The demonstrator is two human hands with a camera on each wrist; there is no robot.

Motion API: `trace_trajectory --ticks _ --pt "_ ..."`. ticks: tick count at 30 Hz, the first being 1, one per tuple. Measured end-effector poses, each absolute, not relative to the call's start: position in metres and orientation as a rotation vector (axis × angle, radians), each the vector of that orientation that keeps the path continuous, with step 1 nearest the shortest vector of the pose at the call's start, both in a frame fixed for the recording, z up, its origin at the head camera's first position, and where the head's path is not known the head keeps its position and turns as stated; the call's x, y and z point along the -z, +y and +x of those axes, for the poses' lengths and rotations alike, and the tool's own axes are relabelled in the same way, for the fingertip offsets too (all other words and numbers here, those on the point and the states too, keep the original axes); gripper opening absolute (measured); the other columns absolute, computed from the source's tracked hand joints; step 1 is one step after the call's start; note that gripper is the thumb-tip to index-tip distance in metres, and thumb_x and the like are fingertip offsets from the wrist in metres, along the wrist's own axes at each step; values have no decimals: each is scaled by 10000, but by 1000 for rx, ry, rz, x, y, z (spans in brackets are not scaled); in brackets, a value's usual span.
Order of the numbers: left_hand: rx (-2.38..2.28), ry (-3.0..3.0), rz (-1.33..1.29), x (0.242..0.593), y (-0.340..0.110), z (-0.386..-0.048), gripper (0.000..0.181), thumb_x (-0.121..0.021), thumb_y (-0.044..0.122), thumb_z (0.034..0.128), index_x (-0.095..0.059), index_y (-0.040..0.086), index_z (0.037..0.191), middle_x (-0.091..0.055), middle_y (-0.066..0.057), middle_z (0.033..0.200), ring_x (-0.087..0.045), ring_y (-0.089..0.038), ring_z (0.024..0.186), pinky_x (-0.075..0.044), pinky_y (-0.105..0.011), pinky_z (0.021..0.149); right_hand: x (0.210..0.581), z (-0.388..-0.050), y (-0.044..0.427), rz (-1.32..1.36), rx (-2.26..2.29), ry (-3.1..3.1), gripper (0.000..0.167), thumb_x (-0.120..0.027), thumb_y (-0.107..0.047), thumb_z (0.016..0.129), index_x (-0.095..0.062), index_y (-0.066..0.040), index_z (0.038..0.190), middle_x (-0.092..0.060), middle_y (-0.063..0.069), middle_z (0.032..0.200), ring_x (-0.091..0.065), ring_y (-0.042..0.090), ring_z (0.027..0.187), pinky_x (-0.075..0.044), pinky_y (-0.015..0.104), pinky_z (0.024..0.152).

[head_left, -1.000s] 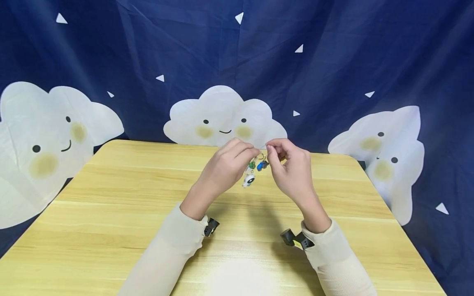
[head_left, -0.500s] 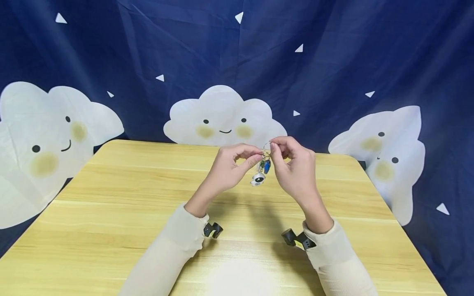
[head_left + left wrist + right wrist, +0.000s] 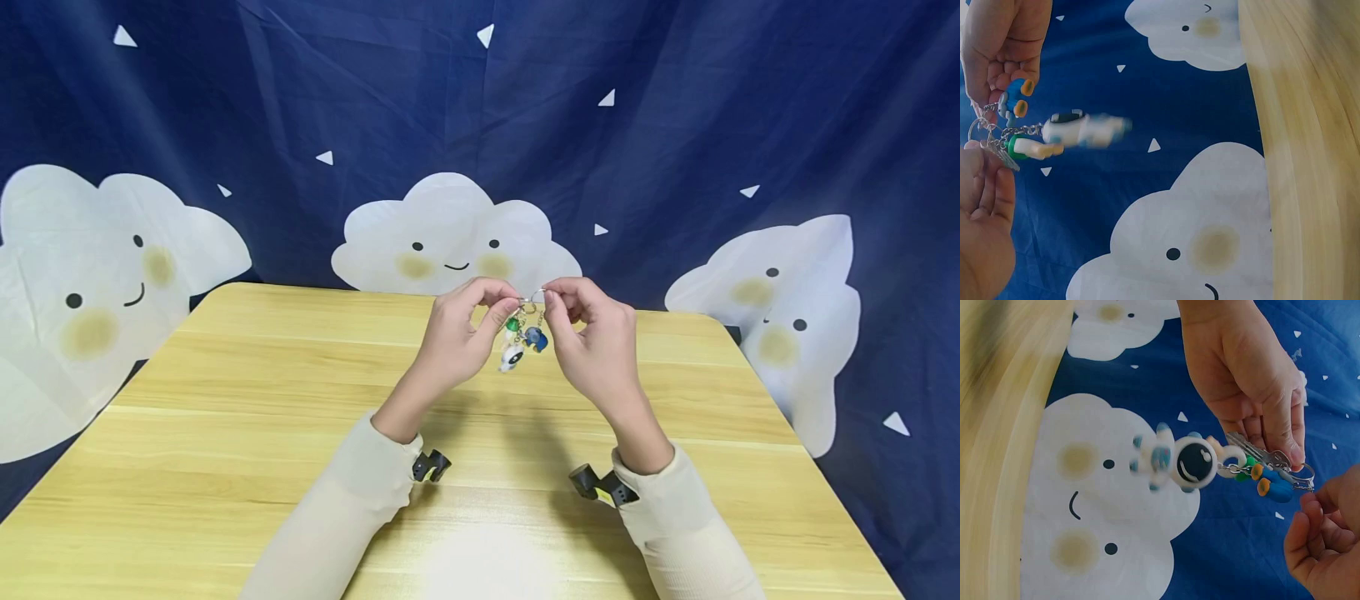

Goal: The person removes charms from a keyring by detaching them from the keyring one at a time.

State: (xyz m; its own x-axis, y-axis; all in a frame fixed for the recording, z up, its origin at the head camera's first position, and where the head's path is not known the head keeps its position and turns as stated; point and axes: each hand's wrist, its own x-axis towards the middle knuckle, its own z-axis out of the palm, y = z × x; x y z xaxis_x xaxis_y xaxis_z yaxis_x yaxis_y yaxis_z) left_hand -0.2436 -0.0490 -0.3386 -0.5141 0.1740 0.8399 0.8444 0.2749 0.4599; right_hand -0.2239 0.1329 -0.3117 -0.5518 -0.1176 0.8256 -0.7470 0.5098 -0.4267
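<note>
Above the table, my two hands hold a metal key ring (image 3: 537,294) between them. My left hand (image 3: 459,333) pinches a key (image 3: 1250,449) at the ring's left side, thumb against its head. With thumb and forefinger, my right hand (image 3: 598,346) pinches the right side of the ring. Several charms dangle on short chains: a white astronaut (image 3: 1194,464) with a dark visor, a blue figure (image 3: 536,338) with orange feet, and a green and white figure (image 3: 1025,147). The astronaut's body is blurred in the left wrist view. Fingers partly cover the ring.
The light wood table (image 3: 262,450) lies beneath both forearms. Behind it hangs a dark blue cloth (image 3: 450,100) printed with smiling clouds and white triangles. Each sleeve cuff carries a small black camera, one on the left wrist (image 3: 432,466) and one on the right (image 3: 603,485).
My left hand turned and shifted right, then back slightly left and up. The charms swung right, then left, and have spread apart. My right hand moved slightly right.
</note>
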Motion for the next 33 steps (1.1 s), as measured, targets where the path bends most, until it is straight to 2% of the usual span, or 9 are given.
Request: trace_trajectory --ticks 5,13,20,24,28,33 --pt "1114 -1799 -970 339 -49 -245 40 -683 9 962 -683 -2 1001 -691 -86 881 -611 -189 794 -518 -300 702 312 -224 133 714 -1041 -1994 68 -665 -9 946 -725 20 953 -670 58 699 -595 134 584 -441 156 574" --pt "849 -1830 -1027 338 -55 -245 54 -652 -7 980 -681 -20 1023 -708 -116 974 -624 -248 915 -534 -298 839 313 -224 133 727 -1012 -2012 74 -657 -12 956 -721 24 947 -667 56 701 -594 126 585 -436 164 563" --pt "406 -1872 -1034 333 -52 -239 77 -616 18 1007 -652 -22 1063 -689 -107 1002 -594 -238 881 -520 -298 836 314 -224 133 679 -995 -2035 87 -654 -21 958 -726 27 945 -652 65 682 -582 145 572 -400 143 543" --pt "608 -1923 -1039 337 -49 -239 88 -631 33 1006 -674 -14 1067 -703 -94 1005 -607 -230 901 -518 -286 839 313 -223 133 646 -997 -2041 89 -659 -27 958 -727 31 948 -655 72 685 -594 157 579 -422 171 549" --pt "915 -1938 -1012 342 -47 -242 95 -659 51 995 -704 0 1061 -719 -83 974 -613 -212 894 -525 -292 788 312 -223 133 639 -1007 -2038 88 -661 -25 958 -727 32 949 -658 71 686 -600 158 580 -406 149 545" --pt "1058 -1962 -989 347 -45 -245 108 -667 69 993 -721 6 1063 -723 -71 930 -619 -176 838 -539 -329 718 313 -224 133 634 -1013 -2017 91 -653 -19 963 -731 26 951 -664 70 683 -601 165 570 -389 132 540"
